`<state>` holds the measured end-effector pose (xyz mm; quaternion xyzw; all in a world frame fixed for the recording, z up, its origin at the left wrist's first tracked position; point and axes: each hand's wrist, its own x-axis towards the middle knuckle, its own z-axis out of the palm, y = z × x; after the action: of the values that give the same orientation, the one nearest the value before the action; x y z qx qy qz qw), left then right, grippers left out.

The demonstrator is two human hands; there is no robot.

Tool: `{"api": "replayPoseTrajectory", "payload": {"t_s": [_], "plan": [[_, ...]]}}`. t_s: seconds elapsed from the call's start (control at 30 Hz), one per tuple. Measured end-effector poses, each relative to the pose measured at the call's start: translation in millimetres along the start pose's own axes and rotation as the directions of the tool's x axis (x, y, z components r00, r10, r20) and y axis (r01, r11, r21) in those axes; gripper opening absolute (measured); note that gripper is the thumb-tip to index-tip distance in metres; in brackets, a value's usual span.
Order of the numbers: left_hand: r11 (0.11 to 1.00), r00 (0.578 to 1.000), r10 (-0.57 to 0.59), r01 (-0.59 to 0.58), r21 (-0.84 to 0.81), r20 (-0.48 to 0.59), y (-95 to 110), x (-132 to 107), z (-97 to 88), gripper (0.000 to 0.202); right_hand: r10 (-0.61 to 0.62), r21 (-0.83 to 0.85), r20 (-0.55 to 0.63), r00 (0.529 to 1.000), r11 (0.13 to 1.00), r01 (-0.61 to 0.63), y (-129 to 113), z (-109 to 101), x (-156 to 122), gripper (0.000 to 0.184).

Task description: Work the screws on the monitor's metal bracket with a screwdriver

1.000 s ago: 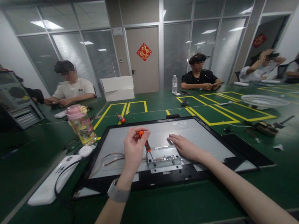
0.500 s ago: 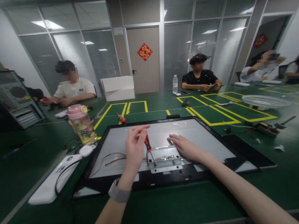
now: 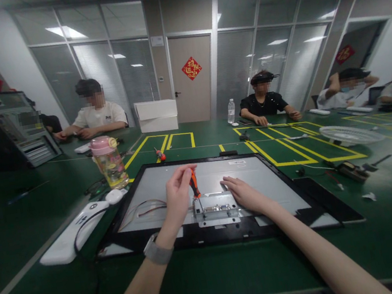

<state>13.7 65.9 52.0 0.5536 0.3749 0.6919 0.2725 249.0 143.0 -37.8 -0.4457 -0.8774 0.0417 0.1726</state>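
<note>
We count one white plastic casing [image 3: 68,235], long and rounded, at the left, one clear bottle [image 3: 109,162] with a pink lid behind it, and one flat monitor [image 3: 207,195], its grey metal back facing up in a black frame, on the green table [image 3: 23,216]. Our left hand [image 3: 177,195] is closed around one orange-and-black screwdriver [image 3: 194,184], held upright with its tip on the small rectangular metal bracket [image 3: 216,209] at the monitor's near edge. Our right hand [image 3: 243,194] lies flat and open on the panel, just right of the bracket. Four seated people are across the table.
</note>
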Motion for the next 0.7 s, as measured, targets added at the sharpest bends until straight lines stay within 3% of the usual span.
{"api": "replayPoseTrajectory", "payload": {"t_s": [0.17,0.43,0.7], "plan": [[1.0,1.0,0.01,-0.01,0.012,-0.02,3,-1,-0.5,0.021,0.005,-0.009,0.008,1.0,1.0,-0.005,0,0,0,0.047],[0.997,0.999,-0.048,0.047,-0.064,-0.012,-7,0,0.9,0.035,0.007,-0.018,0.018,1.0,1.0,-0.007,-2,-2,-1,0.048],[1.0,0.999,-0.006,0.005,-0.025,-0.037,-4,-1,2.2,0.023,0.014,-0.021,0.024,1.0,1.0,-0.014,-2,-3,0,0.048]]}}
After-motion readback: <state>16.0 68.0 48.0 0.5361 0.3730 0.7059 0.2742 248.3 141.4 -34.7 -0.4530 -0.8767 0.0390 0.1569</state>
